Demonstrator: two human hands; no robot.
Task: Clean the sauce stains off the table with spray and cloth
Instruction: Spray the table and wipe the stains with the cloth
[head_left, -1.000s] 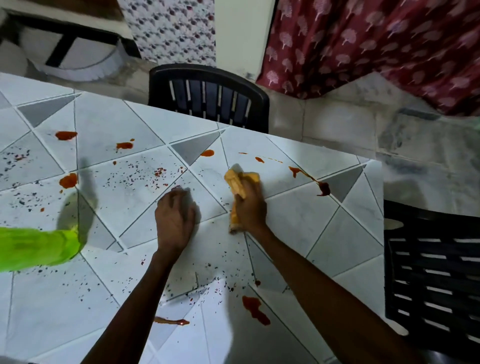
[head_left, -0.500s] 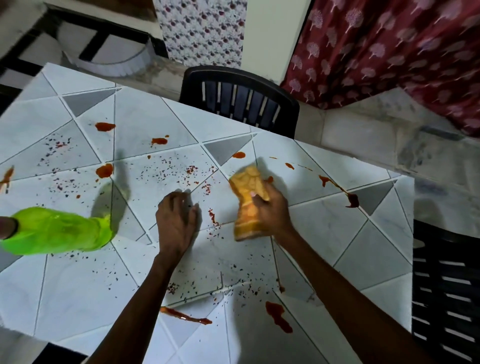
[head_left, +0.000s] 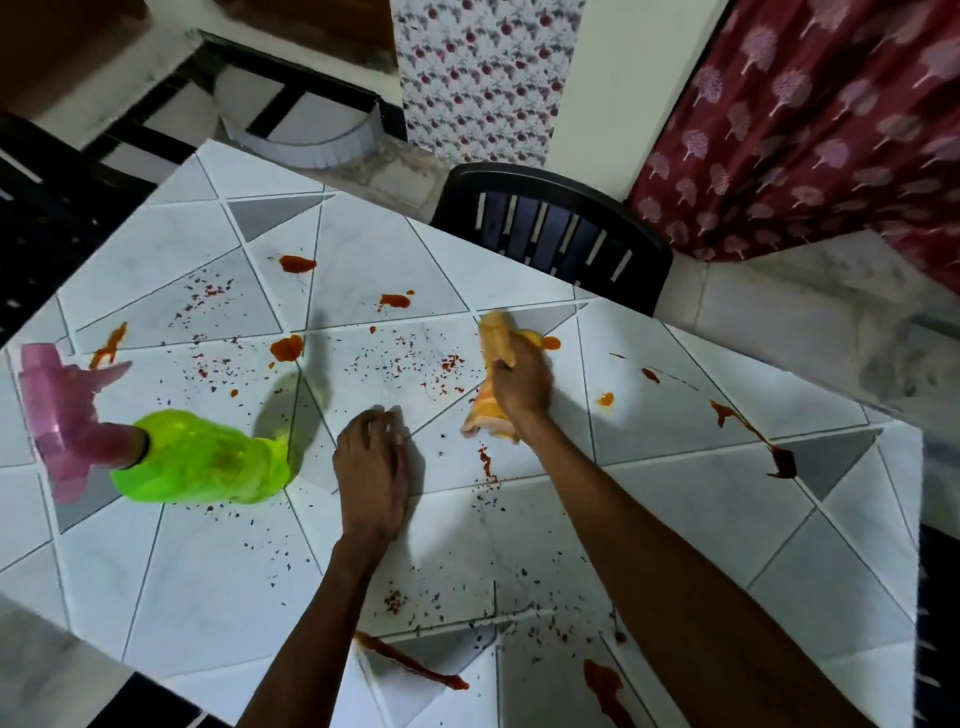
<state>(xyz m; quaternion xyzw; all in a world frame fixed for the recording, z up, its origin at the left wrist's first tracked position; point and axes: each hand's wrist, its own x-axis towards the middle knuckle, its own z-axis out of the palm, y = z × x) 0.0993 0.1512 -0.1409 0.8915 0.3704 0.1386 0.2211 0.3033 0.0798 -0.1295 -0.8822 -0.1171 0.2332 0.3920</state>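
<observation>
**Two hands on a sauce-spattered tabletop (head_left: 182, 571)**

The right hand (head_left: 521, 387) is closed around a bunched yellow-orange cloth (head_left: 494, 340) and holds it against the tiled surface. One end of the cloth sticks out beyond the knuckles and the other trails out below the wrist. The left hand (head_left: 371, 467) holds nothing. It rests palm down near the right hand, on its left, with its fingers loosely bent and the fingertips touching the tiles.

A green spray bottle (head_left: 197, 460) with a pink trigger head sits on the tabletop just to the left of the left hand. Its base is nearest that hand and its head points away from it.

Red sauce stains (head_left: 297, 264) lie all around both hands:
- Several blobs lie beyond the left hand.
- A small one touches the far end of the cloth.
- An orange spot lies just right of the right hand.
- A long dark streak lies farther right.
- Two smears lie near the forearms at the near edge.

Fine red and dark specks are scattered between and around the hands.

A black slatted plastic chair (head_left: 550, 223) stands against the far edge, beyond the right hand. A maroon patterned curtain (head_left: 810, 130) hangs behind it.
</observation>
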